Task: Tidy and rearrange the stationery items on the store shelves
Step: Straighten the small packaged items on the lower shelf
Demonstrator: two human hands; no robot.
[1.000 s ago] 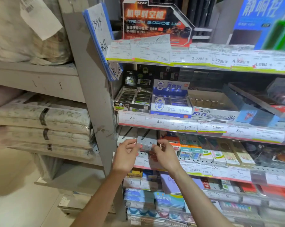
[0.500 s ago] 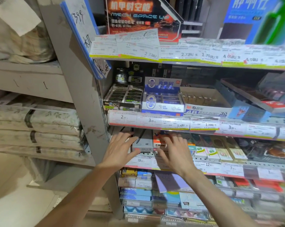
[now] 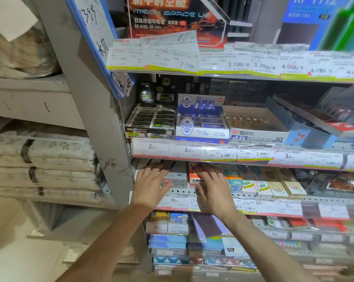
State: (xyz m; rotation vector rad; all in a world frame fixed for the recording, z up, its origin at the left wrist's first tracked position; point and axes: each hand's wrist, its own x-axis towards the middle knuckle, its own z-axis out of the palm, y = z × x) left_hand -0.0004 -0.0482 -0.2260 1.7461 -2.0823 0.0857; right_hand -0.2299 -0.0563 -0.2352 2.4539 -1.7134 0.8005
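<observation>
Our left hand [image 3: 151, 185] lies spread beside the grey box [image 3: 177, 176] on the third shelf; our right hand [image 3: 211, 185], fingers also spread, covers the orange box [image 3: 193, 177]. A hard push (both hold nothing) could knock neighbouring packs [image 3: 251, 185] over.

Grey shelf upright [image 3: 94, 119]; pale floor [image 3: 13, 251]; bundled bedding [image 3: 39, 159] left.

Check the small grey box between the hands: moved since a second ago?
Yes. The small grey box went from held out in front of the price-tag rail to back on the shelf behind it.
</observation>
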